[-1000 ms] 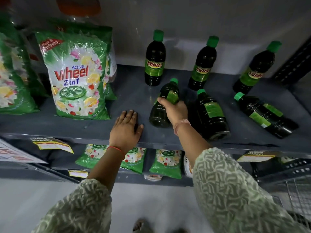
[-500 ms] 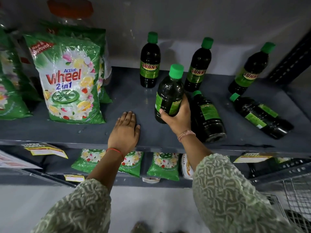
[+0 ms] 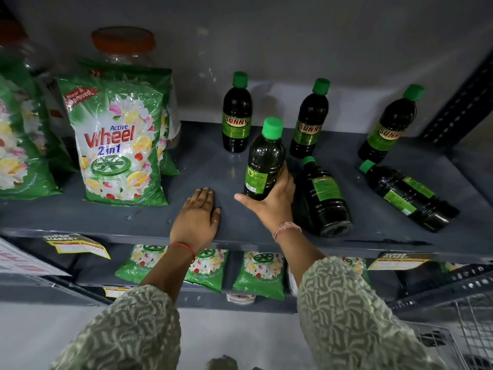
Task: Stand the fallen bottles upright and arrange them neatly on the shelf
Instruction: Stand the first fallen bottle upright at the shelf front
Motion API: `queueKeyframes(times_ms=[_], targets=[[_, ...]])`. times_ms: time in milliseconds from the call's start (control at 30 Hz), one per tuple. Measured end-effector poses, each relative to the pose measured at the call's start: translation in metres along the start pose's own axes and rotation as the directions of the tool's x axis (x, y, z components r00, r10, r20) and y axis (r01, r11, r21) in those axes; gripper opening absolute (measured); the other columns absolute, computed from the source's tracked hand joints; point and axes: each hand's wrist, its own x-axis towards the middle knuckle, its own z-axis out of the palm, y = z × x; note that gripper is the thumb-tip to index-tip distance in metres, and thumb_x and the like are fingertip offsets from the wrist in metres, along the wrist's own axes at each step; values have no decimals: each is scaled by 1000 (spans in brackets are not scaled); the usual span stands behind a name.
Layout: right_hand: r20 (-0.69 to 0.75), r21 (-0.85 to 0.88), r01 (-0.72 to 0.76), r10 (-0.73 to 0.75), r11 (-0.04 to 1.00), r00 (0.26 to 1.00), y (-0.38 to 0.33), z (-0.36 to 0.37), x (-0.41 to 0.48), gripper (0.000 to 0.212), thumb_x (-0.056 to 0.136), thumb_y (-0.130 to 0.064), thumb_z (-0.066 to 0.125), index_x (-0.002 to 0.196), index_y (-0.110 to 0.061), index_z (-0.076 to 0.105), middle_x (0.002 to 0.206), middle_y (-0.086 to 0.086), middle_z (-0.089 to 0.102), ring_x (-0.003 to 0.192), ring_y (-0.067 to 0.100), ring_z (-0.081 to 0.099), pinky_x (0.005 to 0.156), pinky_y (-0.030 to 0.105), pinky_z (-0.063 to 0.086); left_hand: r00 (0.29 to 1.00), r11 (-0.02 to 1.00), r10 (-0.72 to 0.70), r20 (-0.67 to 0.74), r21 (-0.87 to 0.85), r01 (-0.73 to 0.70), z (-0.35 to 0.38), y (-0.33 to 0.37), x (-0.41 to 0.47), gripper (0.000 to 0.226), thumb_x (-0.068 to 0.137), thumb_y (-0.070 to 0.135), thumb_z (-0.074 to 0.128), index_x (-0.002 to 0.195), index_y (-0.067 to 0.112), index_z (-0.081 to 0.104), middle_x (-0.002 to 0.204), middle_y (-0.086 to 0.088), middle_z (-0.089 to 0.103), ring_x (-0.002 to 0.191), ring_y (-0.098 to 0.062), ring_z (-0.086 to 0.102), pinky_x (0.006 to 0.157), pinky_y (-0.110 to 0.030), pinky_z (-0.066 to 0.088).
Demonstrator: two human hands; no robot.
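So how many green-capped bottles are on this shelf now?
6. Three stand at the back: left, middle, right. One is upright in the right hand, bottle. Two lie fallen: one beside that hand, one further right. None seems hidden.

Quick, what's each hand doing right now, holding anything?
Left hand: open, lying flat on the shelf, holding nothing.
Right hand: closed around the lower part of a green-capped bottle, which is upright.

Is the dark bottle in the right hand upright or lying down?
Upright: the dark green-capped bottle has its cap on top, gripped low by the right hand.
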Motion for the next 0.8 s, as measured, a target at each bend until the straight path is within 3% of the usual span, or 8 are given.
queueKeyframes(times_ms=[67,200,333,400,467,567,700,800], targets=[[-16,-7,-17,17,1000,1000,-2,1,1,107,55,-28,84,140,-10,21,134,15,39,126,29,34,107,40,30,1000,1000,0,3,4,0,0,-1,0,54,96,32,25,143,6,17,156,-11,18,145,-23,12,119,-32,6],[99,182,-117,101,976,990,-1,-8,0,96,65,-4,70,142,-18,15,122,6,51,110,23,52,92,33,44,1000,1000,0,4,15,0,1,-2,0,61,90,37,19,143,6,19,156,-11,20,145,-23,13,119,-33,7],[55,125,-93,87,988,995,2,-5,2,111,57,-26,84,142,-18,13,141,9,30,132,21,27,111,33,25,1000,1000,-3,-3,14,3,1,-2,1,68,83,39,16,143,6,19,155,-11,21,145,-23,14,119,-33,9],[13,113,-86,85,990,996,2,-3,1,104,55,-24,85,138,-13,22,135,12,37,127,25,36,108,36,33,1000,1000,-4,-5,14,4,1,-2,1,69,82,39,16,143,6,20,155,-11,21,145,-23,15,119,-33,9],[21,171,-114,112,979,994,1,-7,0,88,59,-13,80,129,-14,28,118,9,51,110,26,53,89,35,49,1000,1000,-6,-9,9,6,1,-3,1,69,82,39,16,142,6,22,155,-11,22,145,-23,15,119,-32,8],[143,221,-176,147,959,979,3,-17,4,69,67,-3,70,121,-21,31,96,-3,55,95,23,58,66,18,46,1000,1000,-8,-10,13,8,2,-3,2,70,81,39,17,142,6,22,155,-11,23,145,-23,16,119,-32,8],[138,184,-114,89,976,986,3,-16,7,91,57,-18,84,130,-14,30,127,7,41,119,18,40,101,29,38,1000,1000,-6,-19,9,7,2,-3,1,69,82,40,17,142,6,23,154,-11,24,145,-23,16,119,-32,9],[167,188,-147,116,971,979,4,-16,9,91,55,-10,86,128,-8,31,121,6,47,113,18,46,95,28,40,1000,1000,-3,-25,10,3,2,-3,1,69,82,40,18,142,7,23,154,-11,24,145,-22,17,119,-32,10]])
